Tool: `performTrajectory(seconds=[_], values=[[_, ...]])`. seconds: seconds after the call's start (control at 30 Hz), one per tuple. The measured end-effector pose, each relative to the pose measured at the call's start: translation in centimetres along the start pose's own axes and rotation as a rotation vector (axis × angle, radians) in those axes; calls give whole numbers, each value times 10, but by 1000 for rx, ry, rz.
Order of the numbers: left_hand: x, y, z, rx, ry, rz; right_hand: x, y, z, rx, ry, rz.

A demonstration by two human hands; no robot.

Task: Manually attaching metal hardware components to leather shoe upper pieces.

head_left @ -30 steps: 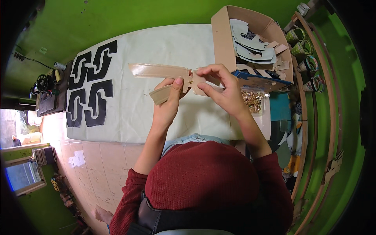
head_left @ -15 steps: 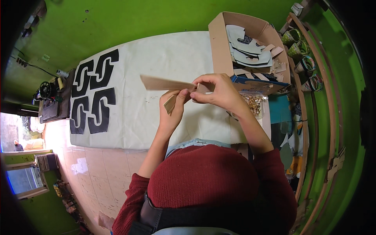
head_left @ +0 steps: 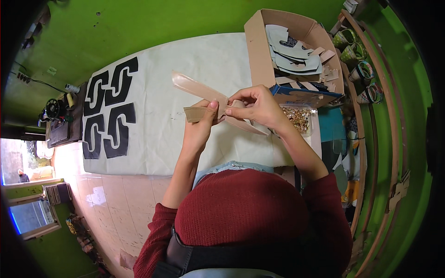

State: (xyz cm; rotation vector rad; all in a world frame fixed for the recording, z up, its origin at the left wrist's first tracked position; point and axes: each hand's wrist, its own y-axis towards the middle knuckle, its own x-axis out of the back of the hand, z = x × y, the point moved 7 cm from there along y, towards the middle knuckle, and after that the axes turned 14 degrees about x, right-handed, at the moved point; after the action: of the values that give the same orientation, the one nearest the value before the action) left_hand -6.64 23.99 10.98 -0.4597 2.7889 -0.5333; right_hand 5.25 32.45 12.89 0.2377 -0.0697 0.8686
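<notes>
A beige leather-like strap piece is held up over the white table, with flat ends sticking out in several directions. My left hand is closed on it, the thumb pressing near the middle where the strips cross. The fingers of my right hand pinch the piece at that same crossing, from the right. One long end points to the upper left, a shorter folded one to the left, and another hangs to the lower right below my right hand. How the strips join is hidden by my fingers.
Black S-shaped cutouts lie on the table's left part. A cardboard box of cut scraps stands at the back right, beside a clear tray of small gold-coloured parts. A sewing machine is at the far left; small patterned baskets hang at right.
The strap piece has turned, so its long upper-left end now shows its broad face and another end has come into view at the lower right. Both hands still grip it.
</notes>
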Motion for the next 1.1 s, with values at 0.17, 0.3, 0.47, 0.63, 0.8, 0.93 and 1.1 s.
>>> performTrajectory(seconds=[0.17, 0.3, 0.47, 0.63, 0.8, 0.93, 1.1], values=[[4, 7, 7, 35, 3, 21, 0, 1, -8, 6, -43, 48], [2, 11, 12, 110, -55, -28, 4, 4, -10, 175, -135, 5], [7, 18, 17, 87, -173, -39, 10, -7, 9, 350, -451, -110], [16, 25, 26, 105, -225, -59, -18, -21, 20, 524, -845, -41], [16, 25, 34, 193, -253, -15, -28, -28, 8, 530, -927, -94], [20, 26, 37, 242, -192, 121, -9, -26, -21, 430, -528, -153], [50, 33, 41, 48, -52, -79, -11, -18, -57, -13, 65, 47]])
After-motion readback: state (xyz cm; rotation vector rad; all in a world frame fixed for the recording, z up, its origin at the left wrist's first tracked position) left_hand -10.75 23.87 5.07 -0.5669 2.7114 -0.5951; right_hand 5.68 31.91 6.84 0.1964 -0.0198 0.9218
